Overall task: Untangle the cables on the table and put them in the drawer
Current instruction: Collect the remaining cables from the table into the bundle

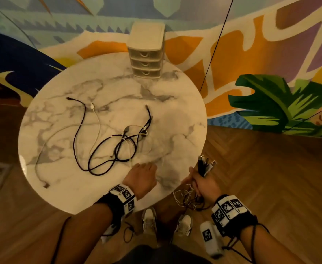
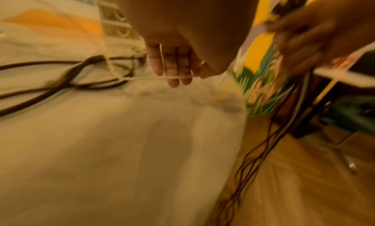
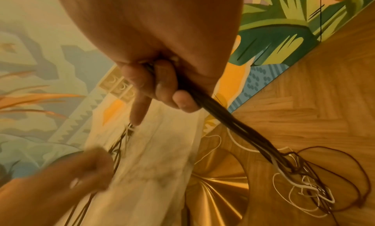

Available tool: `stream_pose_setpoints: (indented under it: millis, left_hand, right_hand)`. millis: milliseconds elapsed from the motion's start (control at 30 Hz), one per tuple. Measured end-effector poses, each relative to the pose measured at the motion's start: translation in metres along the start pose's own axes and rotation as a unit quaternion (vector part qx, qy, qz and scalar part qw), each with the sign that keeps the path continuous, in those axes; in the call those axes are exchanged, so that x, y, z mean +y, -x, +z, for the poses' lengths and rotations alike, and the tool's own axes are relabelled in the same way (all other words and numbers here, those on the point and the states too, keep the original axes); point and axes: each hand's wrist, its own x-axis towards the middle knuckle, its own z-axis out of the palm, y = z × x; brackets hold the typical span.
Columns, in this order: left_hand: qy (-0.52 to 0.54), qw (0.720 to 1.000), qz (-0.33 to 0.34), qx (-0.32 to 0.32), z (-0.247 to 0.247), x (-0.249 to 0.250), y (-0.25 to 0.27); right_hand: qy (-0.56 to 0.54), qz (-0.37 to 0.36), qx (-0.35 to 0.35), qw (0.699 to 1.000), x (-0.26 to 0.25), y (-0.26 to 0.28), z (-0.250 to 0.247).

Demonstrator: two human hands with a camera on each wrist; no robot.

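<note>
The step in hand looked like the untangling itself, roughly midway: the right hand (image 1: 202,182) was clenched around a bundle of freed cables (image 3: 229,122) beside the near edge of the round marble worktop (image 1: 184,119), their plugs sticking up above the fist and their tails hanging down in loose loops toward the wooden floor (image 1: 270,168). The left hand (image 1: 144,176) hovered low over the worktop's near side, and the left wrist view showed a thin white cable (image 2: 146,78) running taut across its fingers (image 2: 172,69), pinched there as far as the blur allowed me to tell, leading back into the tangle (image 1: 126,143). That knot lay near the middle of the worktop: dark cables in overlapping loops, white ones threaded through them, and single strands trailing off to the left. The next move probably called for drawing the white cable out gently, following it through the dark loops rather than tugging, since a hard pull could tighten the knot. The small three-drawer unit (image 1: 146,54) stood at the far edge, all drawers closed, well apart from both hands.
</note>
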Motion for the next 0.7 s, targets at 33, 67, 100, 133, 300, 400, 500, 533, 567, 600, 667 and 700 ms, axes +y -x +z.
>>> stream_pose_setpoints:
  millis: [33, 67, 100, 133, 300, 400, 500, 533, 567, 600, 667, 700]
  left_hand:
    - [0.018, 1.0, 0.01, 0.019, -0.012, 0.011, 0.0]
    - [0.043, 0.998, 0.022, 0.035, -0.024, 0.022, 0.0]
    - [0.066, 0.996, 0.037, 0.051, -0.034, 0.033, 0.002]
    - [0.084, 0.992, 0.06, 0.068, -0.041, 0.043, 0.006]
    - [0.134, 0.985, 0.071, 0.084, -0.046, 0.047, 0.022]
    - [0.075, 0.995, -0.001, 0.067, -0.03, -0.013, 0.019]
    - [0.015, 0.989, -0.097, 0.114, -0.041, -0.09, 0.02]
    - [0.023, 0.98, -0.133, 0.146, -0.051, -0.109, 0.022]
    - [0.04, 0.969, -0.16, 0.182, -0.061, -0.121, 0.023]
    - [0.064, 0.958, -0.176, 0.216, -0.072, -0.126, 0.024]
    - [0.089, 0.947, -0.178, 0.254, -0.086, -0.115, 0.023]
    - [0.086, 0.949, -0.167, 0.252, -0.091, -0.103, 0.022]
  right_hand:
    - [-0.006, 0.003, -0.002, 1.0, 0.003, -0.002, 0.005]
    - [-0.019, 0.007, -0.003, 1.0, 0.003, -0.003, 0.009]
    - [-0.043, 0.014, 0.0, 0.999, 0.002, -0.005, 0.015]
    - [-0.075, 0.025, 0.001, 0.997, -0.001, -0.008, 0.019]
    - [-0.182, 0.015, -0.008, 0.983, -0.041, -0.014, 0.029]
    - [-0.211, -0.046, 0.03, 0.976, -0.066, -0.012, 0.017]
    - [-0.261, -0.061, 0.081, 0.96, -0.069, -0.02, 0.001]
    - [-0.259, -0.059, 0.093, 0.959, -0.066, -0.024, -0.003]
    - [-0.237, -0.058, 0.101, 0.964, -0.061, -0.028, -0.006]
    - [-0.19, -0.055, 0.109, 0.974, -0.056, -0.032, -0.006]
    - [-0.05, -0.025, 0.137, 0.989, -0.045, -0.035, -0.002]
    - [0.008, -0.007, 0.164, 0.986, -0.041, -0.033, 0.001]
